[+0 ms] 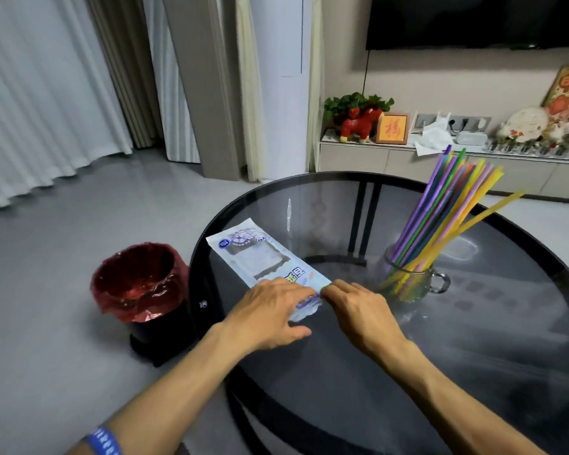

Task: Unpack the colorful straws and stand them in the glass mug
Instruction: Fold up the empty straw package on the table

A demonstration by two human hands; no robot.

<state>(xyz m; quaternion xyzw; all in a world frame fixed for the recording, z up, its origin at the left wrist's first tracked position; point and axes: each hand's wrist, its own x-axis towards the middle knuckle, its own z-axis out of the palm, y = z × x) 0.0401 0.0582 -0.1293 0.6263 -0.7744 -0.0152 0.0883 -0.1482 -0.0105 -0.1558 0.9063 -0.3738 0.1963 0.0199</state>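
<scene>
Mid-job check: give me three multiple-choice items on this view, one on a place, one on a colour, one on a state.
1. Where do the colourful plastic straws stand?
A. in the clear glass mug
B. in the bin
C. flat on the table

2. What colour is the liner of the black waste bin?
A. blue
B. red
C. white

3. How does the printed plastic straw wrapper lie?
A. rolled up
B. in the bin
C. flat on the round dark glass table

Key: 1 A, straws fan out of the mug. 2 B, liner is red. 3 C, left hand and right hand press its near end.
</scene>
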